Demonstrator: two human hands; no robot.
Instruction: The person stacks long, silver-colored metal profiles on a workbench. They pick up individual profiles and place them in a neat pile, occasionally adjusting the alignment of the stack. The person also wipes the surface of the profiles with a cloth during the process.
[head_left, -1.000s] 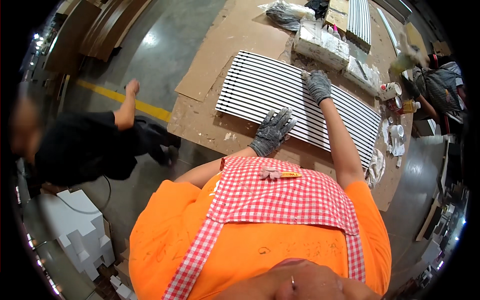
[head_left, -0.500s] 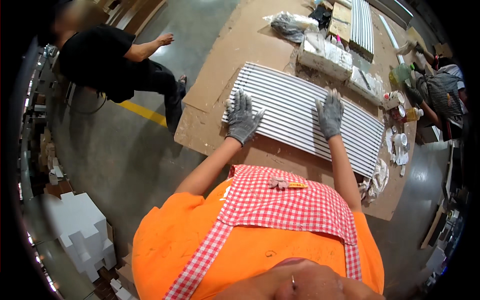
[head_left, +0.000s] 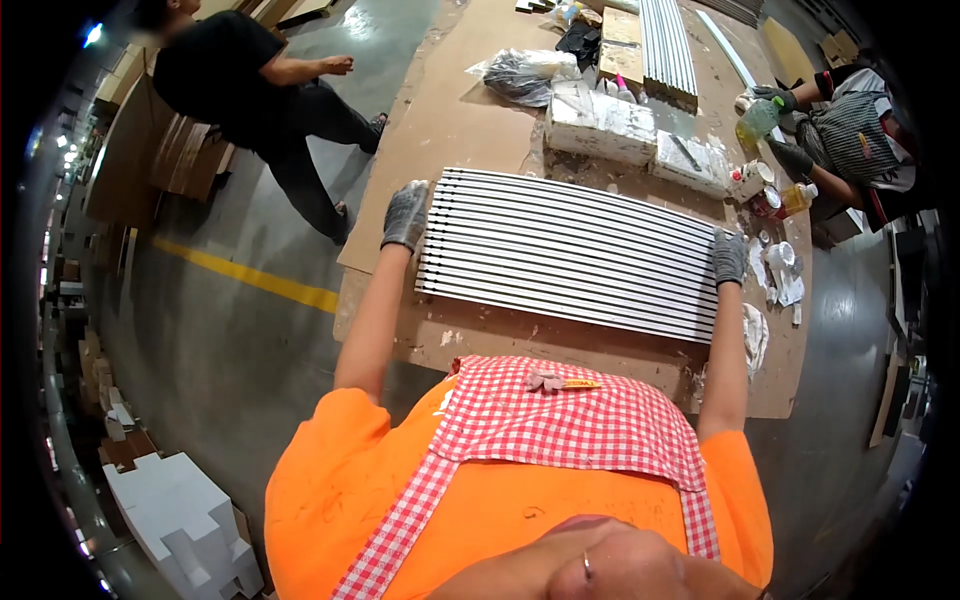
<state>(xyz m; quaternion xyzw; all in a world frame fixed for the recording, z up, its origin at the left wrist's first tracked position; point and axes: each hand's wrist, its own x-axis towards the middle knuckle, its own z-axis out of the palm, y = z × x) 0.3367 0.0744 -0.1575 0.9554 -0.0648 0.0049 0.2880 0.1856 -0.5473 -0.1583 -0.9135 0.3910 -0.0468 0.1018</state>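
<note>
A row of long white strips (head_left: 570, 255) with dark lines between them lies flat on the table in front of me. My left hand (head_left: 405, 216), in a grey glove, is at the left end of the strips with its fingers curled in against it. At the opposite end my right hand (head_left: 730, 258), gloved the same way, grips the strips with bent fingers. The undersides of both ends are hidden.
The brown-covered table (head_left: 480, 130) carries white-smeared blocks (head_left: 600, 125), a plastic bag (head_left: 525, 75), a stack of strips (head_left: 668, 50), cups (head_left: 752, 180) and a crumpled cloth (head_left: 754, 338). A co-worker (head_left: 865, 135) holds a green bottle (head_left: 758, 120) at right; another person (head_left: 225, 80) walks at left.
My hands have moved apart, from lying flat on top of the strips to their two ends. The strips now lie straighter across the table. The person at left has stepped along.
</note>
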